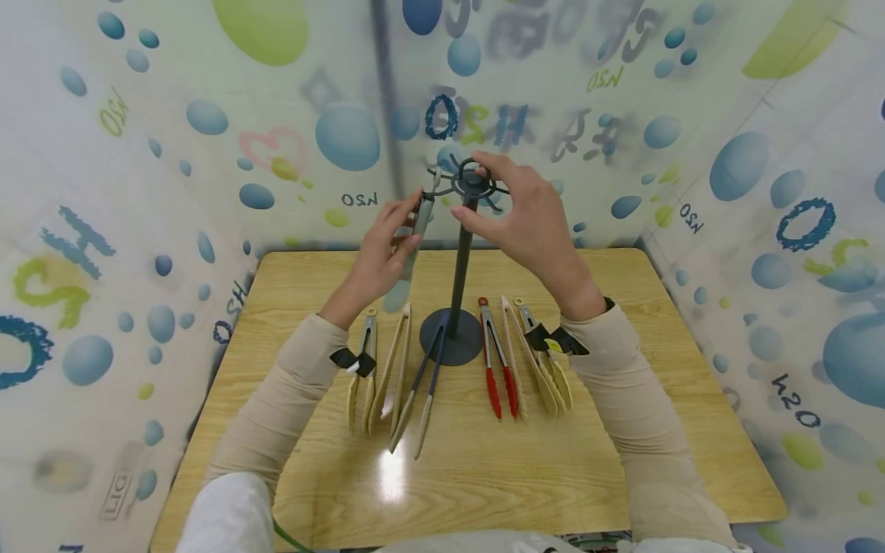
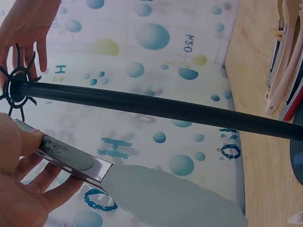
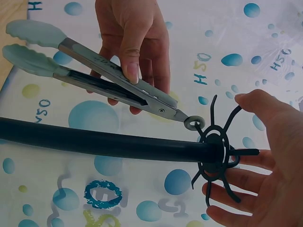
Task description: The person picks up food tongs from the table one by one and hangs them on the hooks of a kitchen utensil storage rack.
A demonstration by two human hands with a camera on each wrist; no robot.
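Note:
My left hand (image 1: 382,253) grips a pair of metal tongs (image 3: 113,78) with pale grey-green tips. Their handle end points up toward the dark stand (image 1: 462,261), and the tips hang down and away from it. In the right wrist view, the tongs' pull ring (image 3: 194,123) is at one of the stand's hooks, overlapping its end. My right hand (image 1: 532,211) holds the stand's top from the right, thumb and fingers spread around the hooks (image 3: 232,118). One digit touches a hook's tip while others reach behind the hooks.
Left of and before the stand's round base (image 1: 432,330) lie yellow-tipped tongs (image 1: 369,346), beige tongs (image 1: 397,353) and blue-handled tongs (image 1: 432,376). Red tongs (image 1: 492,388), more beige tongs (image 1: 515,369) and yellow tongs (image 1: 558,376) lie to the right. Patterned walls surround the wooden table (image 1: 518,476).

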